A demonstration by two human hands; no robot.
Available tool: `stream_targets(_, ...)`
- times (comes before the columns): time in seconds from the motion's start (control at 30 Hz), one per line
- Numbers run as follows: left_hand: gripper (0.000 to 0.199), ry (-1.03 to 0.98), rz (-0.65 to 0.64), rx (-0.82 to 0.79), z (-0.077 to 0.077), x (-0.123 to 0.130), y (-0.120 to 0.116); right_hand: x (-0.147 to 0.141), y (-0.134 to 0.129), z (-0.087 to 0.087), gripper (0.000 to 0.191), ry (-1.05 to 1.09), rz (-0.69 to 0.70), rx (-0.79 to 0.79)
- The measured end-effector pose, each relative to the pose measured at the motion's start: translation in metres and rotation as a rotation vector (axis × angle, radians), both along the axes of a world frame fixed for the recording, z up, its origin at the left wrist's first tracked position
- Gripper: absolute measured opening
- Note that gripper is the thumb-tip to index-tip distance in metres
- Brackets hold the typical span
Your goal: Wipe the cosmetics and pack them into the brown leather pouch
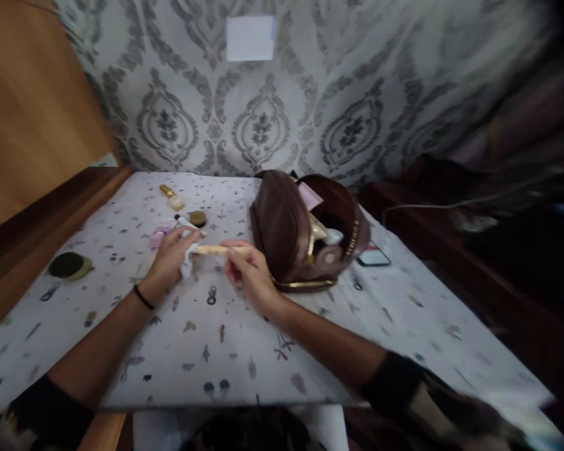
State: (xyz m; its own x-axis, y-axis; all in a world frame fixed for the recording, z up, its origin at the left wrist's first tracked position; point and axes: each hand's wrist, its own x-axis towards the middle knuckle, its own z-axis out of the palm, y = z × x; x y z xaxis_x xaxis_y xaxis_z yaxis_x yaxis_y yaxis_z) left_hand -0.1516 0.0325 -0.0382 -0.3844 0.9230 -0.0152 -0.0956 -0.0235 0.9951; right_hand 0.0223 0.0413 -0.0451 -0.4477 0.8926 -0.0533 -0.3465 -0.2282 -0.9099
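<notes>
My left hand (170,252) is closed around a crumpled white tissue (187,264), which wraps one end of a slim beige stick (211,249). The stick's other end is pinched between the fingers of my right hand (250,269). It lies nearly level between both hands, just above the table; its exact kind is too blurred to tell. Beside my left hand are a white tube with a dark tip (185,222) and a pinkish packet (158,234). Close to my right hand stands an unzipped brown bag (278,228), with a pink item (310,196) and several small containers inside.
On the patterned tablecloth (244,351) lie a small round dark-topped pot (197,218), a gold item (166,190), a pale round piece (177,202) and a dark oval item (68,265). A phone (375,255) rests behind the bag's right side. Wallpaper backs the table.
</notes>
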Motion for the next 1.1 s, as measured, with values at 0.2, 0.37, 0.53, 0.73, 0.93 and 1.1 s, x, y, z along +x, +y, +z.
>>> stream_targets(0.2,0.03,0.023,0.047,0.012,0.007,-0.003,0.003,-0.017,0.011,0.021,0.021,-0.048,0.025,-0.074)
stream_targets(0.37,0.035,0.112,0.002,0.03,0.006,0.004,-0.005,0.006,-0.017,0.01,0.043,0.044,-0.027,0.008)
stream_targets(0.53,0.042,0.256,-0.182,-0.015,0.012,0.021,-0.021,0.044,-0.033,0.001,0.042,-0.038,-0.02,0.25)
stream_targets(0.73,0.054,0.044,-0.465,-0.257,0.022,0.04,-0.025,0.077,-0.031,0.011,0.033,-0.068,-0.028,0.49)
stream_targets(0.93,0.052,-0.149,-0.426,-0.264,0.041,0.054,-0.021,0.085,-0.027,0.025,0.028,-0.027,-0.041,0.596)
stream_targets(1.1,0.048,-0.122,-0.505,-0.182,0.059,0.072,-0.011,0.103,-0.028,0.037,0.027,0.02,-0.112,0.555)
